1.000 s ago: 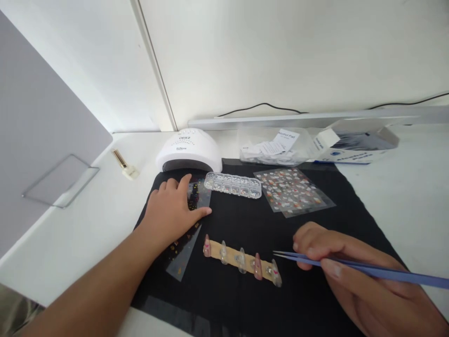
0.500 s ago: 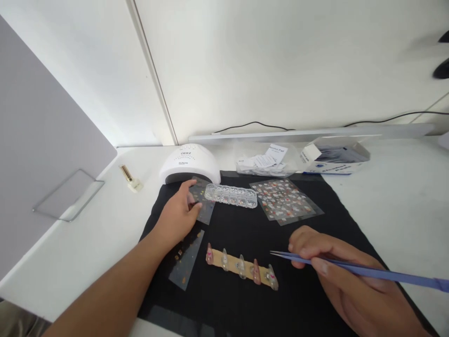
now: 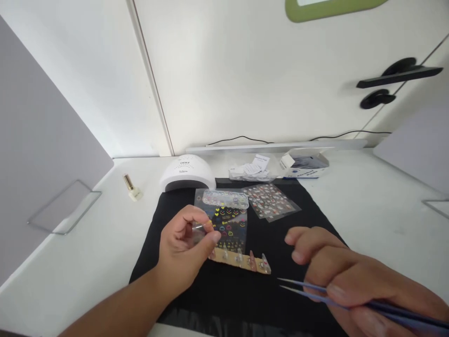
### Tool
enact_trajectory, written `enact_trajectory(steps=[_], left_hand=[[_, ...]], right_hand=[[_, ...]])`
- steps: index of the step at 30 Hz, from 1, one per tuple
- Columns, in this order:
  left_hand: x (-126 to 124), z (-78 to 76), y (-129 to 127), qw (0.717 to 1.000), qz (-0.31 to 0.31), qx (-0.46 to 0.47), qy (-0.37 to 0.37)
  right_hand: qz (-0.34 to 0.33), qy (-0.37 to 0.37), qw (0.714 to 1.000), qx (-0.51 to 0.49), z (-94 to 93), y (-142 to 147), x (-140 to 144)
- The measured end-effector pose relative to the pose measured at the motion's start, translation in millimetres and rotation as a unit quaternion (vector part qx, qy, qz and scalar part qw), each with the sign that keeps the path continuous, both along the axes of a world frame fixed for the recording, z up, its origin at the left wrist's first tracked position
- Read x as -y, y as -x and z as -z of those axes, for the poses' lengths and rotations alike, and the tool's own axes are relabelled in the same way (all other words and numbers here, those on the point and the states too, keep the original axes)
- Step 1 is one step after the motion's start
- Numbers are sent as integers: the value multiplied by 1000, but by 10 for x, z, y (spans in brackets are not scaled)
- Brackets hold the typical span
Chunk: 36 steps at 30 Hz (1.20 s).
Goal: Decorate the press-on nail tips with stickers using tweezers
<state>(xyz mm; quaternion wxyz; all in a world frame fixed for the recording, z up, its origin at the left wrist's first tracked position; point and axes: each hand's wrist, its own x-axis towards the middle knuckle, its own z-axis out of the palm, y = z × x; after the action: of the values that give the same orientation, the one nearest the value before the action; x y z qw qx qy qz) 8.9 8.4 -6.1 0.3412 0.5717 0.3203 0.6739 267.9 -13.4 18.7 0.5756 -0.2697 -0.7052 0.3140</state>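
My left hand pinches a clear sticker sheet printed with yellow hearts, smileys and small coloured figures. Through the sheet's upper part shows the clear rhinestone case. Below the sheet, a beige strip carries several press-on nails, some clear and some pinkish; my left fingers hide its left end. In my right hand is a pair of blue tweezers, tips slightly apart with nothing between them, pointing left just right of the strip.
A black cloth covers the middle of the white table. Two sticker sheets with white and red prints lie at its back right. Behind stand a white nail lamp, a clear bag of papers and an alcohol pad box. A polish bottle lies left.
My left hand has lifted the sticker sheet and brought it nearer, above the nail strip. The tweezers have opened a little and moved lower. The view has swung right.
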Motion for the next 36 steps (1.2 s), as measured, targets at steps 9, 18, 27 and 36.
enact_trajectory(steps=[9, 18, 27, 36], left_hand=[[41, 62, 8, 995, 89, -37, -41], [117, 34, -55, 992, 111, -52, -1], [184, 88, -53, 987, 160, -21, 27], [209, -8, -49, 986, 142, -14, 83]], right_hand=[[-66, -72, 994, 42, -129, 424, -55], [-61, -1, 998, -11, 136, 376, 12], [-49, 23, 998, -27, 217, 332, 38], [-59, 22, 998, -2, 175, 329, 20]])
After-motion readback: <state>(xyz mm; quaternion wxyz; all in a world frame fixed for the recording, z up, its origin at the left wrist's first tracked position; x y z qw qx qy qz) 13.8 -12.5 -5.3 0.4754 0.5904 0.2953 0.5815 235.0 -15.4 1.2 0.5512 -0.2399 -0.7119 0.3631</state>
